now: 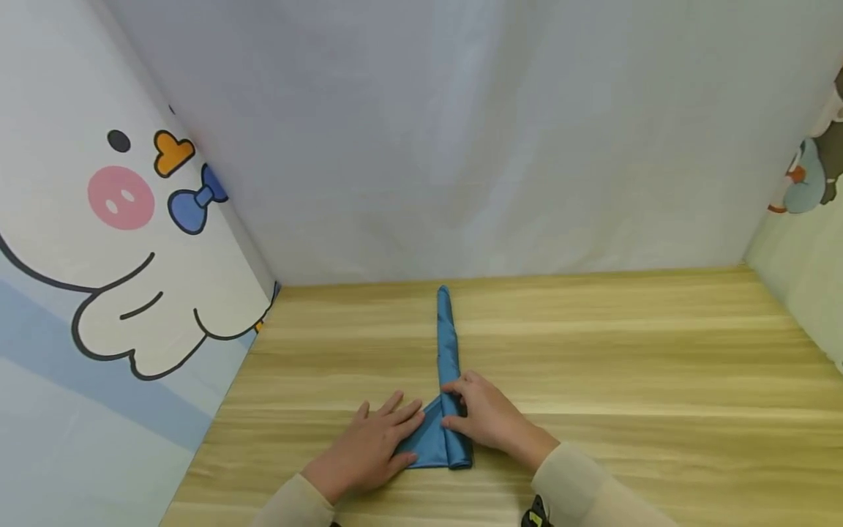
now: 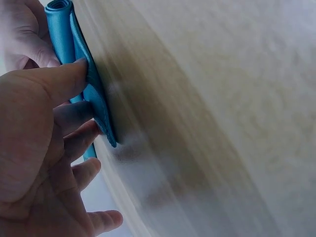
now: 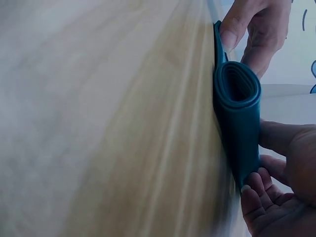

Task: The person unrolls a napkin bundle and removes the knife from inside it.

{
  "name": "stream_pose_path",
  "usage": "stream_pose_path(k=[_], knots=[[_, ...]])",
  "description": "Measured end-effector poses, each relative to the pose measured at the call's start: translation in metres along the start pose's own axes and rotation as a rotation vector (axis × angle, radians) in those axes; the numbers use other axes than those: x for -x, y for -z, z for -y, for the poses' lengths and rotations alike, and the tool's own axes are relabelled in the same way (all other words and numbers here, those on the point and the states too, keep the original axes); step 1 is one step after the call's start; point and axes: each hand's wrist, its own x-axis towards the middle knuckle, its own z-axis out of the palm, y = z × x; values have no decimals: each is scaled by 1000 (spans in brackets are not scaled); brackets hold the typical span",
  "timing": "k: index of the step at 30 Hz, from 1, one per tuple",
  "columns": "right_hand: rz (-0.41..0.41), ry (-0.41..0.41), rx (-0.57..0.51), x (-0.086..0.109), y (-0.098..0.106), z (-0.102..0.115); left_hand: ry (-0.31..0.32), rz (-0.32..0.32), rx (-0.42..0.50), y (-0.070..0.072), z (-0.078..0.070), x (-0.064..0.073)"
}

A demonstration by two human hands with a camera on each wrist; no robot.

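Observation:
A shiny blue cloth [image 1: 448, 351] lies on the wooden table, mostly rolled into a long narrow tube that tapers toward the far end. A flat triangular part of it spreads out left of the tube. My left hand [image 1: 370, 448], fingers spread, rests on this flat part and on the wood beside it. With thumb and fingers on either side, my right hand [image 1: 490, 416] holds the near half of the roll. The right wrist view looks into the roll's end [image 3: 239, 106], where several wound layers show. In the left wrist view, the cloth's flat edge [image 2: 101, 106] passes under my left fingertips.
The wood-patterned table [image 1: 626, 366] extends to both sides. A pale curtain [image 1: 494, 146] hangs along its back edge. Cartoon-printed panels stand at the left [image 1: 118, 256] and right [image 1: 803, 241]. A black and yellow object [image 1: 536, 514] is by the right sleeve.

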Motion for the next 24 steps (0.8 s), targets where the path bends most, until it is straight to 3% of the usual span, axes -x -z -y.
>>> stream_pose_path(k=[8,14,19,24], knots=[[0,5,48,0,3,5,3,-8,16,-2,0,0],[-31,75,196,-9,3,8,14,8,17,0,1,0],[20,151,316,-13,0,4,13,10,29,1,0,0],[56,147,323,-11,4,2,1,1,18,0,1,-1]])
